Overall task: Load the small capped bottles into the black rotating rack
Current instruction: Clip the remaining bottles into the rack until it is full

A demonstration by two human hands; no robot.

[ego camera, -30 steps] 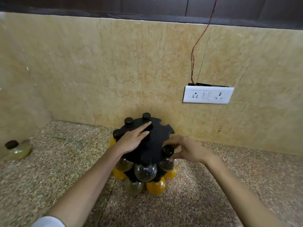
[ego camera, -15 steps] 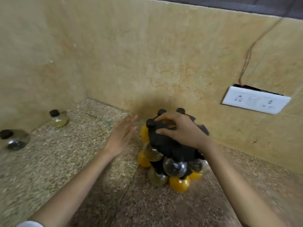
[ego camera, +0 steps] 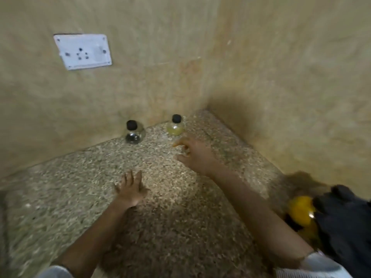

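Two small round bottles with black caps stand on the speckled counter by the wall corner: a clear one [ego camera: 134, 132] on the left and a yellowish one [ego camera: 175, 126] on the right. My right hand [ego camera: 192, 154] reaches out just below the yellowish bottle, fingers apart, holding nothing. My left hand [ego camera: 130, 188] hovers lower over the counter, open, short of the clear bottle. The black rotating rack [ego camera: 347, 223] sits at the right edge, partly cut off, with an orange bottle [ego camera: 301, 210] hanging in it. The picture is blurred.
The granite counter [ego camera: 80, 197] ends at tan tiled walls that meet in a corner behind the bottles. A white socket plate [ego camera: 83, 51] is on the left wall.
My view has swung left, so the rack went to the right edge. My right hand left the rack top and both hands moved toward the two loose bottles in the corner.
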